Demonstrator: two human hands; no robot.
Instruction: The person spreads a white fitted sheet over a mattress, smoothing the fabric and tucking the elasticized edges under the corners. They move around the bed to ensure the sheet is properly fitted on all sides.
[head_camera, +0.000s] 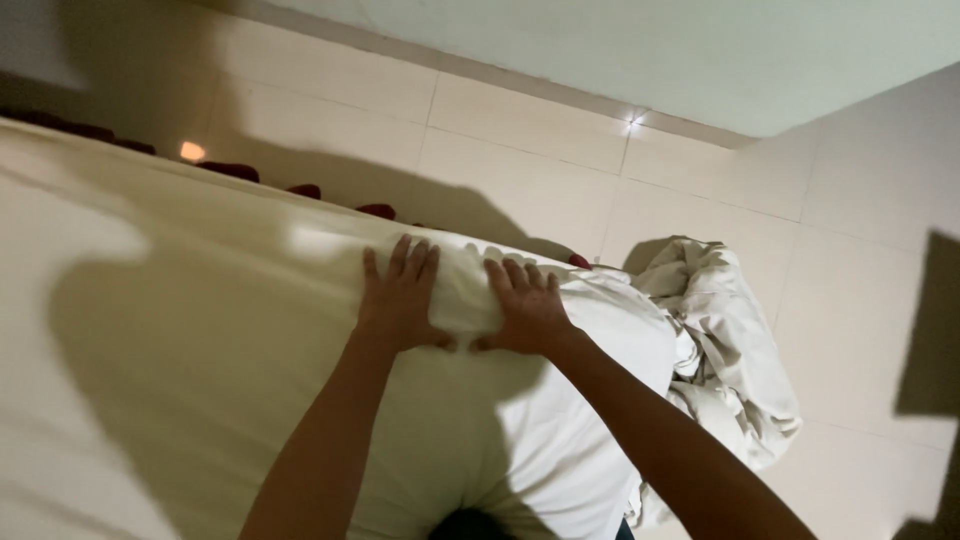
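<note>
On the left, the bed (150, 380) fills most of the view, covered by a pale sheet (200, 300) that lies fairly smooth, with your own shadow cast across it. Along its far edge, dark red trim (230, 171) peeks out in short patches.

Your left hand (400, 298) lies palm-down on the sheet near that far edge, its fingers (402, 256) stretched out flat and slightly spread, thumb tucked inward; it grips nothing, only presses on the cloth. Just beside it, your right hand (528, 308) rests the same way, fingers (515, 275) extended and a little spread, thumb pointing toward the left thumb, the two thumbs nearly meeting. Between and just beyond the hands the sheet bunches into a soft ridge at the bed's corner.

To the right, past that corner, a crumpled heap of white linen (730, 350) hangs off the bed and onto the tiled floor (860, 300). The pale tiles run on to a wall (650, 50) at the top, and dark shadows fall at the far right edge.
</note>
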